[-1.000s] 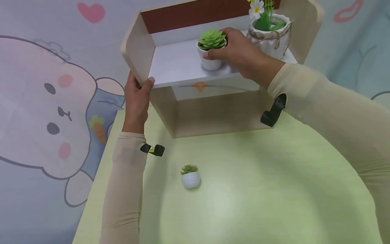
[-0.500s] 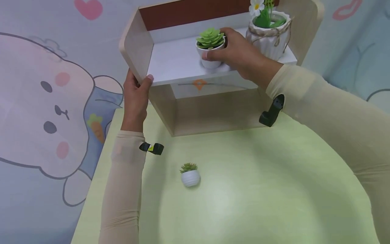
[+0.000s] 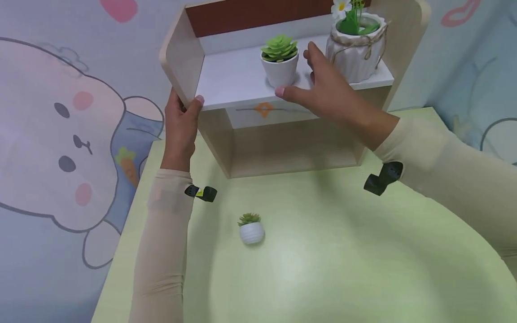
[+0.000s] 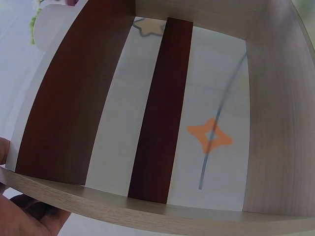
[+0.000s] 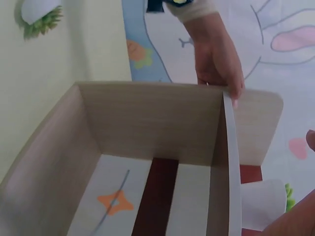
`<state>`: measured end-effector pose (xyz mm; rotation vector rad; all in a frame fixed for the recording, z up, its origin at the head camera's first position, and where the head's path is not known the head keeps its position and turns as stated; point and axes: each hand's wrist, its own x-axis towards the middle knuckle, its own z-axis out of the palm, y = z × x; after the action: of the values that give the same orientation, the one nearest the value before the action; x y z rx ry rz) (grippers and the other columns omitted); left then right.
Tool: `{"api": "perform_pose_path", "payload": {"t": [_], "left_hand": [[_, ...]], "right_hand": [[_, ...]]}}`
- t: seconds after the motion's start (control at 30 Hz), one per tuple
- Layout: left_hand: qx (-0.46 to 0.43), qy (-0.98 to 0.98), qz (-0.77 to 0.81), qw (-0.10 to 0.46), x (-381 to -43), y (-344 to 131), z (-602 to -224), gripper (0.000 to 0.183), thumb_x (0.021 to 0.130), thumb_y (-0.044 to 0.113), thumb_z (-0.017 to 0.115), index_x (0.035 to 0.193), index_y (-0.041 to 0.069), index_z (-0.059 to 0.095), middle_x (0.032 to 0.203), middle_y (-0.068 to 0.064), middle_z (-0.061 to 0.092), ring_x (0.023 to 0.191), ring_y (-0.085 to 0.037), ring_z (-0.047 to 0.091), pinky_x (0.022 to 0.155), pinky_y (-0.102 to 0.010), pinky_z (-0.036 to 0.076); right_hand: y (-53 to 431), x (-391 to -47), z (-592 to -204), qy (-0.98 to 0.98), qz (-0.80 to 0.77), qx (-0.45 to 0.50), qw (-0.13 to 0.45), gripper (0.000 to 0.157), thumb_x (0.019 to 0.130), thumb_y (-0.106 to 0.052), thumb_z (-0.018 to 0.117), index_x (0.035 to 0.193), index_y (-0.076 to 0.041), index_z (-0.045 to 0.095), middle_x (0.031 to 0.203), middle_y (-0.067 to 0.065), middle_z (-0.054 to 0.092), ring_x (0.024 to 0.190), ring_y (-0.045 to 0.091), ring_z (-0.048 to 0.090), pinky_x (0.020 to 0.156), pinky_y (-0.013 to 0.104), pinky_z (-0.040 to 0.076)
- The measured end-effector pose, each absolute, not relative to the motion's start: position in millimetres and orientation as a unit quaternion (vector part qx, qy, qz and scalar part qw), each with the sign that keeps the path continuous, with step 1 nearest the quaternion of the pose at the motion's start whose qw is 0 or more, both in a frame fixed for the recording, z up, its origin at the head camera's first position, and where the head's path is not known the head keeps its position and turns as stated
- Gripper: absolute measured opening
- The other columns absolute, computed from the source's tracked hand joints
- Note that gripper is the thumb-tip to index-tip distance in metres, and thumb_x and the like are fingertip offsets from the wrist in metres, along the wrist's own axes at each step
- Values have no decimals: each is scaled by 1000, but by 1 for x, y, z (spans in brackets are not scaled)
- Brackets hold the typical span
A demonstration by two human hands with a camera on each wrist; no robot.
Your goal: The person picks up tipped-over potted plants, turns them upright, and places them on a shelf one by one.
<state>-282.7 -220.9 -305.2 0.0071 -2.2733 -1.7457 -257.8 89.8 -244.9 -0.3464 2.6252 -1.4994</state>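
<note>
A wooden desktop shelf [image 3: 232, 83] with a white upper board stands at the back of the table. My left hand [image 3: 179, 132] grips its left side panel, thumb on the board's front edge and fingers behind the panel; in the right wrist view, that hand [image 5: 219, 59] is at the panel too. On the upper board sits a green succulent in a smooth white pot [image 3: 279, 72], upright. Just right of it is my right hand [image 3: 333, 96], fingers and thumb spread, holding nothing. Further right on the board, a white ribbed vase [image 3: 355, 56] tied with twine holds artificial daisies.
A smaller succulent in a ridged white pot [image 3: 251, 232] lies tipped on the pale green table [image 3: 323, 260], in front of the shelf. The shelf's lower compartment [image 3: 291, 146] faces me. Behind the table hangs a cartoon-printed cloth [image 3: 36, 134].
My right hand has let go of the succulent's white pot and drawn back to the right, its fingers spreading. The pot stays on the upper board. My left hand keeps its grip on the shelf.
</note>
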Motion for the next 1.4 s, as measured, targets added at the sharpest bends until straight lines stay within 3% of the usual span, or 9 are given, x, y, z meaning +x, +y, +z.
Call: {"api": "perform_pose_path", "payload": {"t": [0.23, 0.57, 0.7, 0.87, 1.03, 1.17, 1.3, 1.4], "left_hand": [[5, -785, -604, 134, -287, -219, -307, 52, 106, 25, 61, 156, 31, 45, 155, 0, 49, 140, -26, 49, 118, -56, 36], [-5, -783, -607, 135, -294, -215, -303, 50, 107, 25, 59, 155, 30, 46, 152, -1, 51, 136, -27, 52, 117, -53, 38], [8, -786, -604, 135, -294, -217, -303, 50, 107, 26, 59, 155, 31, 46, 152, -1, 51, 137, -26, 51, 118, -53, 36], [13, -789, -600, 132, -293, -217, -306, 51, 107, 27, 59, 155, 32, 45, 154, 0, 51, 138, -25, 51, 119, -55, 35], [0, -785, -605, 135, -295, -217, -306, 50, 107, 26, 59, 155, 31, 46, 152, -1, 52, 137, -25, 52, 118, -53, 36], [-7, -776, -615, 139, -296, -219, -306, 48, 106, 24, 60, 153, 29, 49, 150, -3, 53, 134, -25, 52, 117, -50, 38], [0, -775, -617, 137, -294, -220, -306, 50, 106, 23, 61, 154, 30, 48, 151, -2, 53, 135, -24, 52, 118, -50, 37], [-3, -777, -614, 140, -292, -221, -305, 50, 106, 24, 61, 154, 30, 48, 151, -2, 53, 136, -24, 52, 118, -51, 37]], "right_hand": [[101, -221, -259, 849, -501, -157, 57, 114, 93, -44, 78, 169, -19, -2, 176, -5, 4, 159, 25, 17, 127, 37, 16], [102, -162, -300, 859, -434, -272, -2, 102, 92, -36, 79, 169, -15, 16, 173, -1, 20, 159, 21, 18, 125, 53, 21], [95, -149, -326, 850, -443, -285, 27, 95, 93, -36, 79, 167, -12, 24, 170, 4, 29, 152, 27, 34, 121, 53, 30], [85, -142, -355, 824, -494, -262, 95, 81, 92, -28, 82, 156, -6, 38, 148, 7, 46, 127, 25, 54, 107, 43, 48], [70, -142, -385, 842, -456, -217, 191, 81, 95, -47, 75, 156, -8, 40, 140, 6, 53, 115, 21, 59, 90, 40, 54], [51, -145, -417, 872, -371, -205, 245, 87, 94, -66, 64, 153, -5, 46, 144, 10, 56, 109, 20, 65, 84, 39, 54], [32, -147, -443, 893, -305, -198, 264, 92, 91, -77, 57, 148, -5, 54, 151, 10, 54, 115, 22, 66, 88, 41, 54], [19, -153, -456, 898, -297, -194, 260, 93, 89, -80, 57, 146, -6, 57, 147, 7, 58, 120, 22, 64, 93, 42, 53]]}}
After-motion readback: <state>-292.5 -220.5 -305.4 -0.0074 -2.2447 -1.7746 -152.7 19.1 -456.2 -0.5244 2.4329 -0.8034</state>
